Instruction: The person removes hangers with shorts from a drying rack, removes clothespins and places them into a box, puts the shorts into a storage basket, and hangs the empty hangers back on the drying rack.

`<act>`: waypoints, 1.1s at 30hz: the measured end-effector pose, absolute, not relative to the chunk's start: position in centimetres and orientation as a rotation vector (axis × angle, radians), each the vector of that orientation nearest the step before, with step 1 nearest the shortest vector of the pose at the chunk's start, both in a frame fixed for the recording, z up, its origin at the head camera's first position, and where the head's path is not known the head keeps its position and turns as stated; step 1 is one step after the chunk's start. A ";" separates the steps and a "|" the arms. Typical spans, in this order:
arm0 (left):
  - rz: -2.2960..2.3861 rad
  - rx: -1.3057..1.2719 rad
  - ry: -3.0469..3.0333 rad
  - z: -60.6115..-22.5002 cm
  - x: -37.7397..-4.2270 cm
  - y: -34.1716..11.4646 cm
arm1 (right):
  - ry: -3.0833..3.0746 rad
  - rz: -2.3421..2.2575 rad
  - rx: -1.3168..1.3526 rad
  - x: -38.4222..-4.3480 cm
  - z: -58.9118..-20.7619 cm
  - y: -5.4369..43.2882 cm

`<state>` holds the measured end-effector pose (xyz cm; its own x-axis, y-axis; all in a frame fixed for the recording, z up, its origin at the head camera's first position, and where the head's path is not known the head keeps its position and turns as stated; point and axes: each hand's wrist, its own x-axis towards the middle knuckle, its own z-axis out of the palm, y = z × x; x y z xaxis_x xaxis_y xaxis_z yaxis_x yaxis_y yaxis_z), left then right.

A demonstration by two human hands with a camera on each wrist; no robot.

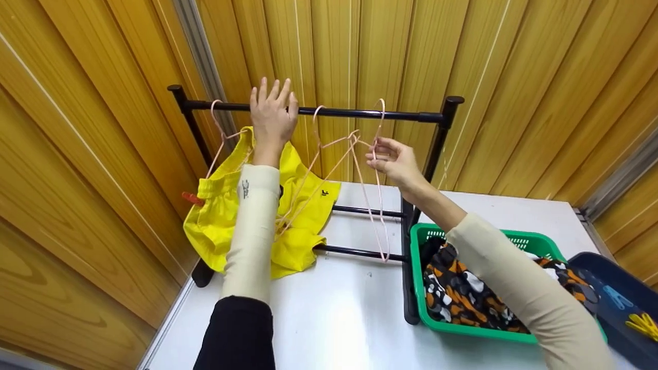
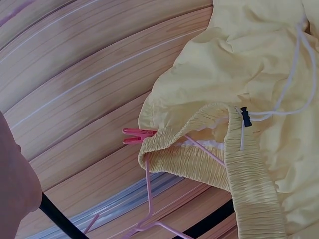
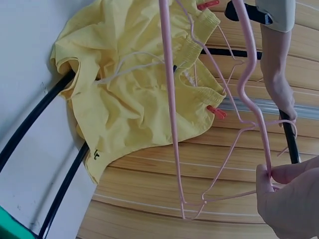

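Cream sleeve (image 1: 519, 272) nearest, crossing over green plastic basket (image 1: 478, 332) of orange, black and white patterned cloth (image 1: 462, 298). Beyond, right hand (image 1: 401, 162) pinches thin pink wire hanger (image 3: 171, 74), thumb against fingers, hook over black metal rail (image 1: 349, 112). Left hand (image 1: 273, 118) rests on same rail, fingers straight, spread, gripping nothing. Below it, yellow drawstring shorts (image 3: 129, 104) hang from second pink hanger (image 2: 148, 189), red clothes-peg (image 2: 137, 136) clipped at waistband. Wood-plank wall (image 1: 426, 51) behind.
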<state>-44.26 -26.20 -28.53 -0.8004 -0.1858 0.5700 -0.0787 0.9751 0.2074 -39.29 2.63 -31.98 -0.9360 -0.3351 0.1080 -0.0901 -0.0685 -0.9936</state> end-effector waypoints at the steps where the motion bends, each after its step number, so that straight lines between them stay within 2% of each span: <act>1: -0.233 0.179 -2.491 -28.6 -44.3 -26.2 | 2.037 -2.125 -0.460 -39.4 -32.2 2.3; 5: -0.224 0.175 -2.467 -28.6 -44.3 -26.3 | 2.119 -2.120 -0.478 -39.3 -32.7 1.0; 12: -0.251 0.167 -2.420 -28.6 -44.3 -26.4 | 2.419 -2.043 -0.672 -39.1 -32.6 -0.2; 27: -0.292 0.134 -2.376 -28.9 -44.4 -26.3 | 2.457 -1.933 -0.695 -40.5 -35.0 -2.1; 33: -0.297 0.128 -2.374 -29.1 -44.5 -26.3 | 2.549 -1.861 -0.868 -40.1 -36.3 -3.1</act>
<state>-44.49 -26.31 -29.06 -0.7298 -0.1758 0.6607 -0.0078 0.9685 0.2491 -40.09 -3.12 -36.34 -0.8513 -0.3368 0.4022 -0.4857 0.2161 -0.8470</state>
